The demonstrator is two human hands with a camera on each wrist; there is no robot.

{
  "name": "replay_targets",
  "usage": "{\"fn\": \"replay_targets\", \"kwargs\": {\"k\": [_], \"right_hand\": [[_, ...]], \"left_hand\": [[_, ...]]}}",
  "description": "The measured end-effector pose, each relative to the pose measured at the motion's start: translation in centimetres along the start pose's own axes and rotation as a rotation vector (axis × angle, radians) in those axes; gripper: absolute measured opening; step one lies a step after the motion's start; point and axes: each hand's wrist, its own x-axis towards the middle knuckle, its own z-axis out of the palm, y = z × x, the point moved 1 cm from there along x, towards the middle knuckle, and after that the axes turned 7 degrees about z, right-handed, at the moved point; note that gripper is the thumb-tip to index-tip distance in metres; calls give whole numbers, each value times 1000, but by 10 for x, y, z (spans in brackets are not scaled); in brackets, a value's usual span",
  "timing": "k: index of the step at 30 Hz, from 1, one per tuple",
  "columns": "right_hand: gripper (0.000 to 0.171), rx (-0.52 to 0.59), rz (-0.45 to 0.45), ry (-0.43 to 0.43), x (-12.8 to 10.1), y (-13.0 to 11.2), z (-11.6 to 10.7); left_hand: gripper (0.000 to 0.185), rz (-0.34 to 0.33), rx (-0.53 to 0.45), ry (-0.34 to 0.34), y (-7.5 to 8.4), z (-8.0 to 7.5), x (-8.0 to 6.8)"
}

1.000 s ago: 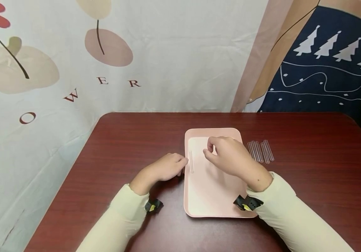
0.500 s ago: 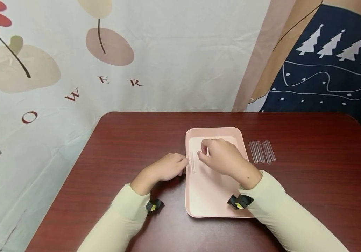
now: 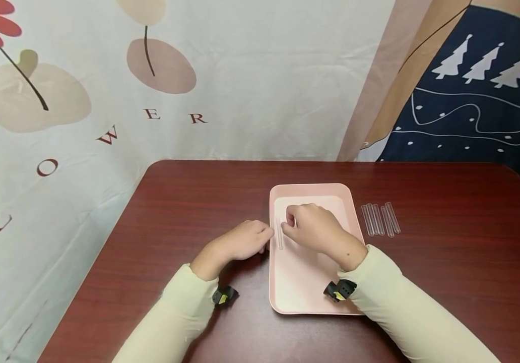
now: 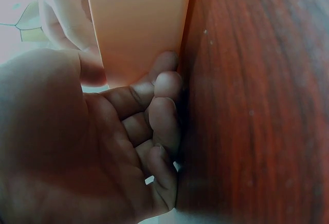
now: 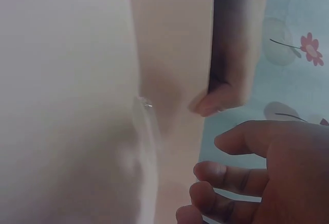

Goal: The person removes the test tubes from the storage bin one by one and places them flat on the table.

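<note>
A pink tray (image 3: pixel 311 188) lies on the dark red table (image 3: pixel 187 201). One clear tube (image 3: pixel 280 233) lies lengthwise inside the tray near its left rim. My left hand (image 3: pixel 264 237) rests on the table with curled fingers and pinches the tray's left rim (image 4: pixel 139 23) between thumb and index. Low over the tray hovers my right hand (image 3: pixel 289 224), fingertips just right of the tube. In the right wrist view the tube (image 5: pixel 146 142) lies on the tray floor (image 5: pixel 61 80), while the loosely curled fingers (image 5: pixel 221 175) stay apart from it and hold nothing that shows.
Several more clear tubes (image 3: pixel 380 220) lie side by side on the table just right of the tray. A printed cloth backdrop (image 3: pixel 106 101) hangs behind the table and down its left side. The table's far edge runs just beyond the tray.
My right hand has slid left across the tray, from its middle to the tube beside the left rim. The left hand has stayed at the rim.
</note>
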Motion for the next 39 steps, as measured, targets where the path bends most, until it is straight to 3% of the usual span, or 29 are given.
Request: {"fn": "replay_targets", "kwargs": {"k": [15,39], "right_hand": [[23,-26,-6,-53,5,2,18],[27,-23,25,-115,6,3,26]], "left_hand": [[42,9,14,2,1,0,0],[40,8,-3,-4,-1,1,1]]}}
